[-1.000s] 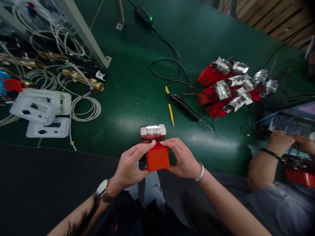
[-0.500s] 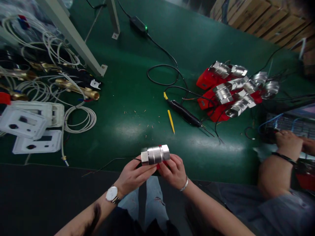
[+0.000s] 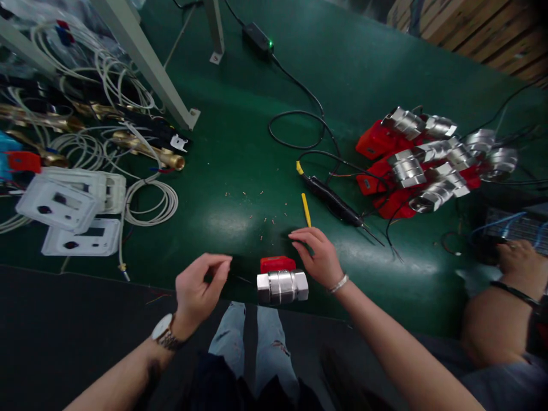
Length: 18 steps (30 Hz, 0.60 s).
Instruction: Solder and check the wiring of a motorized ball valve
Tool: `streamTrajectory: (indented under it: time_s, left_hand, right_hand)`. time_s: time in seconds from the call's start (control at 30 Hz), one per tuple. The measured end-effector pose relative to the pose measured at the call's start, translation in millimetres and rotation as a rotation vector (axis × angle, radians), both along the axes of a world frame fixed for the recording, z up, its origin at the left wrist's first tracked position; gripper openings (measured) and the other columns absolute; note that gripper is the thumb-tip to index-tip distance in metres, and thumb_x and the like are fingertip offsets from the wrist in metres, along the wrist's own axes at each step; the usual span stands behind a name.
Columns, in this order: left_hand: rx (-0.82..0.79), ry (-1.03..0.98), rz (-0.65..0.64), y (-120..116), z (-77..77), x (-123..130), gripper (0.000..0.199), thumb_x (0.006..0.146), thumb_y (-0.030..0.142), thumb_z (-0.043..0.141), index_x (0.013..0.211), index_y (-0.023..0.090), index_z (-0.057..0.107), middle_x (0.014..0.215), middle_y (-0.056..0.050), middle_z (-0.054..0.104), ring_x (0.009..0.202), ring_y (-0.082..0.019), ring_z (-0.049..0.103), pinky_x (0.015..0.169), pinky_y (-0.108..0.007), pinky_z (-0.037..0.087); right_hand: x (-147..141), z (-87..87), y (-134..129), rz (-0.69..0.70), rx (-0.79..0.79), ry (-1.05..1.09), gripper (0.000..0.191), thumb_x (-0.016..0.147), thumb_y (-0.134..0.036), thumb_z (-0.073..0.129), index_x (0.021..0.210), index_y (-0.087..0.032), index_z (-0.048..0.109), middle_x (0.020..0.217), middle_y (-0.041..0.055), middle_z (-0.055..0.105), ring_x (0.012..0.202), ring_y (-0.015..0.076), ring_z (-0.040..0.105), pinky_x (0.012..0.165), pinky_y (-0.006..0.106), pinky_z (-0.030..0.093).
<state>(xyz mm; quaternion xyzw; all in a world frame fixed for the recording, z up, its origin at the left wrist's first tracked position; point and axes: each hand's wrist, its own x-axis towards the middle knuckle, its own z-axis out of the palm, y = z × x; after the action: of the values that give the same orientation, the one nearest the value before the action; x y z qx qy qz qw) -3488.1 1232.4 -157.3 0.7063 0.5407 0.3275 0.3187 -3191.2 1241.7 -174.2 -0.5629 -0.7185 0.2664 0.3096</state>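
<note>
The steel valve [image 3: 282, 287] lies at the near edge of the green table [image 3: 214, 217], between open right hand [image 3: 321, 260] and curled left hand [image 3: 197, 288], whose grip I cannot tell

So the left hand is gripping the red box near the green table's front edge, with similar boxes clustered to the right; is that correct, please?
Not quite: the head view shows a gap between the left hand and the red box. It does sit near the front edge of the table, similar boxes to the right.
</note>
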Motion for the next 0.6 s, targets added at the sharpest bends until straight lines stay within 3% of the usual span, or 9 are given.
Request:
streamTrajectory:
  time_s: [0.1, 0.2, 0.4, 0.6]
  left_hand:
    - [-0.144, 0.201, -0.097, 38, -15.1, 25, 0.022, 0.088, 0.039, 0.073, 0.101, 0.021, 0.069, 0.09, -0.002, 0.07, 0.08, -0.018, 0.064, 0.074, -0.032, 0.052]
    - [-0.181, 0.239, -0.163, 59, -27.3, 51, 0.033, 0.08, 0.042, 0.081, 0.099, 0.02, 0.066, 0.095, -0.004, 0.069, 0.09, -0.022, 0.063, 0.08, -0.036, 0.052]
    - [-0.22, 0.41, -0.093, 61, -27.2, 75, 0.017, 0.087, 0.033, 0.075, 0.091, 0.019, 0.066, 0.091, -0.005, 0.064, 0.087, -0.024, 0.061, 0.077, -0.037, 0.049]
    - [-0.145, 0.445, -0.217, 68, -25.2, 73, 0.01, 0.092, 0.023, 0.067, 0.086, 0.017, 0.063, 0.089, -0.007, 0.064, 0.086, -0.024, 0.061, 0.078, -0.037, 0.049]
  right_hand:
    - [-20, -8.2, 49, 0.089, -0.144, -0.109, 0.021, 0.093, -0.011, 0.063, 0.111, -0.021, 0.066, 0.105, 0.0066, 0.067, 0.1, 0.0205, 0.063, 0.09, 0.035, 0.052]
    - [-36, -15.7, 73, 0.077, -0.249, -0.266, 0.025, 0.086, -0.008, 0.07, 0.105, -0.021, 0.064, 0.097, 0.0034, 0.065, 0.087, 0.0183, 0.062, 0.078, 0.03, 0.049]
    - [-45, -24.7, 83, 0.024, -0.289, -0.323, 0.015, 0.083, -0.007, 0.069, 0.082, -0.021, 0.063, 0.081, 0.0011, 0.061, 0.079, 0.0188, 0.059, 0.074, 0.03, 0.044]
    - [-47, -22.8, 82, 0.023, -0.294, -0.308, 0.015, 0.087, -0.006, 0.062, 0.079, -0.019, 0.063, 0.089, 0.0058, 0.064, 0.086, 0.0208, 0.062, 0.077, 0.032, 0.047]
